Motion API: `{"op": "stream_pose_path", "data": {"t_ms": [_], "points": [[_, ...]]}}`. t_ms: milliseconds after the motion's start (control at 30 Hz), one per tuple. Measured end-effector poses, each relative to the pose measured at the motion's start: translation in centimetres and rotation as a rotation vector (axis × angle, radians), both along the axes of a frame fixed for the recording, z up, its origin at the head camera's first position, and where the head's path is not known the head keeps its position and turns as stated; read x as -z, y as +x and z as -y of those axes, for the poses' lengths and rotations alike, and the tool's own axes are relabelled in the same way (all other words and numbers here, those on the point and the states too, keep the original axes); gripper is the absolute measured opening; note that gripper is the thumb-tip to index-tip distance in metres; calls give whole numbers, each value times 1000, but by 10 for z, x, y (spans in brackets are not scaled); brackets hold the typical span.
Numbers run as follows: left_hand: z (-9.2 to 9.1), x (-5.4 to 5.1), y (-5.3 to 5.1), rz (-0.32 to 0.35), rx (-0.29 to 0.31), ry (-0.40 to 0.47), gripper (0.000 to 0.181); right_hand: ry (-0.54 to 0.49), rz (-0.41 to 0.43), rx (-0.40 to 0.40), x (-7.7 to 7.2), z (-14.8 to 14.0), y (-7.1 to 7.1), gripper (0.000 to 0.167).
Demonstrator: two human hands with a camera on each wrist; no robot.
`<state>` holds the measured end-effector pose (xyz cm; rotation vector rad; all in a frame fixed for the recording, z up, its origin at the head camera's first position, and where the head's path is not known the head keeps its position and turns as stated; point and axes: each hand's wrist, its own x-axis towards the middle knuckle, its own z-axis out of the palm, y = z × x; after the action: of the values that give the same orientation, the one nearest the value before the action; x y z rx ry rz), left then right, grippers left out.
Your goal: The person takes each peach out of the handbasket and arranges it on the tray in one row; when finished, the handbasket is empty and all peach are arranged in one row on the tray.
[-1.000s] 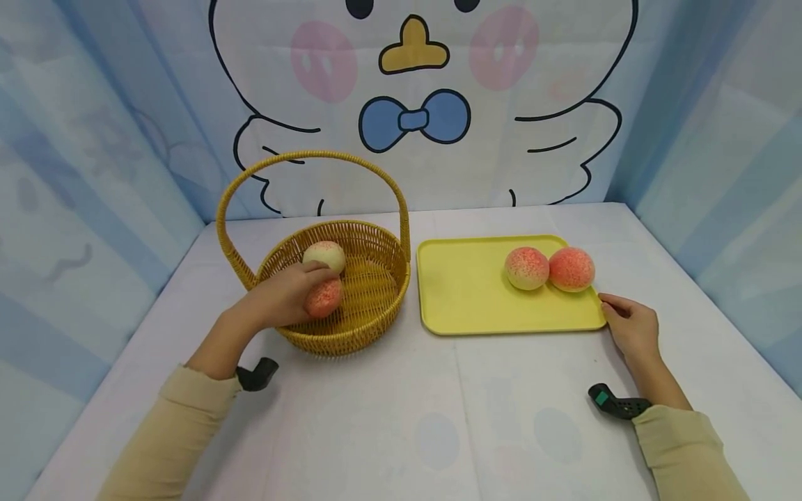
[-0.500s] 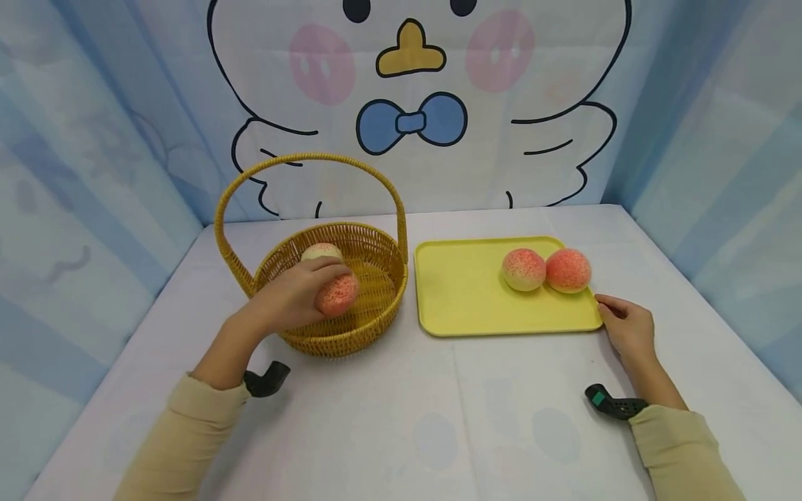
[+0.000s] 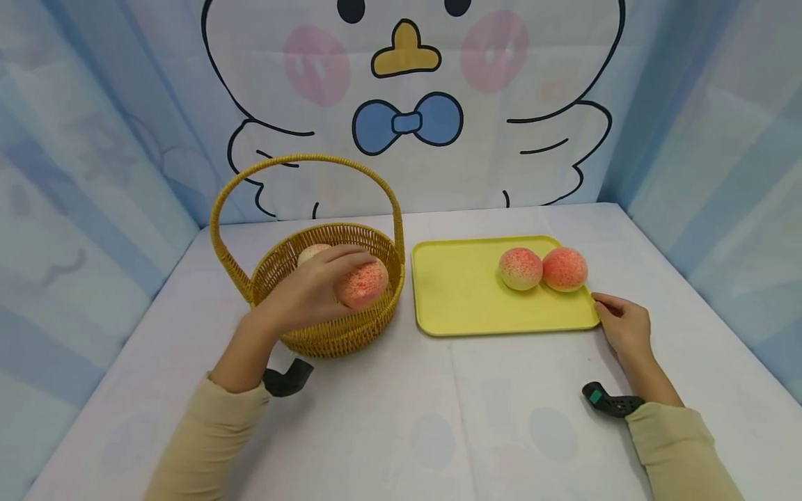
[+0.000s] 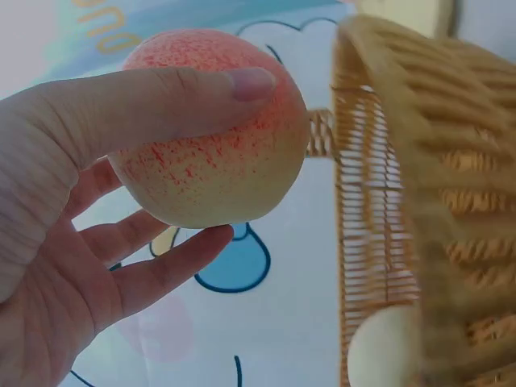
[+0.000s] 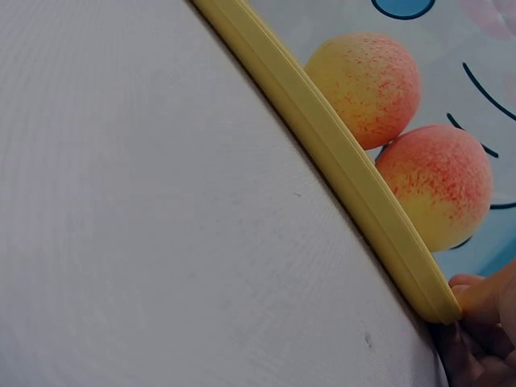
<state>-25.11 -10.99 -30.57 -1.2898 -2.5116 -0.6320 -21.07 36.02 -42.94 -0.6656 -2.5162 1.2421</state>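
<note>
Above the woven basket [image 3: 332,344], my left hand [image 3: 307,292] grips a pink-speckled peach [image 3: 366,284]. In the left wrist view the thumb [image 4: 177,101] lies across that peach, with the fingers beneath and behind it. A paler peach [image 3: 310,252] sits in the basket, partly hidden by the hand. My right hand [image 3: 626,330] pinches the near right corner of the yellow tray [image 3: 464,299]. Two peaches, a left one [image 3: 521,268] and a redder right one [image 3: 565,269], rest side by side at the tray's right end.
The basket's tall arched handle [image 3: 307,158] stands upright over it. A white cloth [image 3: 376,431] covers the table. Behind stands a curtain [image 3: 476,167] with a cartoon figure, and blue curtains flank both sides. A black device [image 3: 610,400] is worn on each wrist.
My left hand has lifted the peach from inside the basket and carried it up and rightwards. The right hand stays at the tray's corner. The whole view shifts slightly.
</note>
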Motion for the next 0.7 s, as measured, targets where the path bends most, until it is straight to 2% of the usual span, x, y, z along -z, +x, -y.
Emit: {"op": "stream_pose_path", "data": {"t_ms": [100, 233, 467, 633, 700], "points": [[-10, -2, 1, 2, 31, 41, 67, -3, 5, -4, -1, 0, 1, 36], [-25, -3, 0, 22, 84, 138, 67, -12, 14, -8, -1, 1, 2, 37], [-54, -4, 0, 73, 134, 267, 73, -22, 28, -7, -1, 1, 2, 37], [-75, 2, -1, 92, 162, 299, 74, -18, 35, 1, 0, 0, 1, 37], [-82, 7, -2, 119, 165, 310, 75, -15, 26, 0, -1, 1, 1, 37]]}}
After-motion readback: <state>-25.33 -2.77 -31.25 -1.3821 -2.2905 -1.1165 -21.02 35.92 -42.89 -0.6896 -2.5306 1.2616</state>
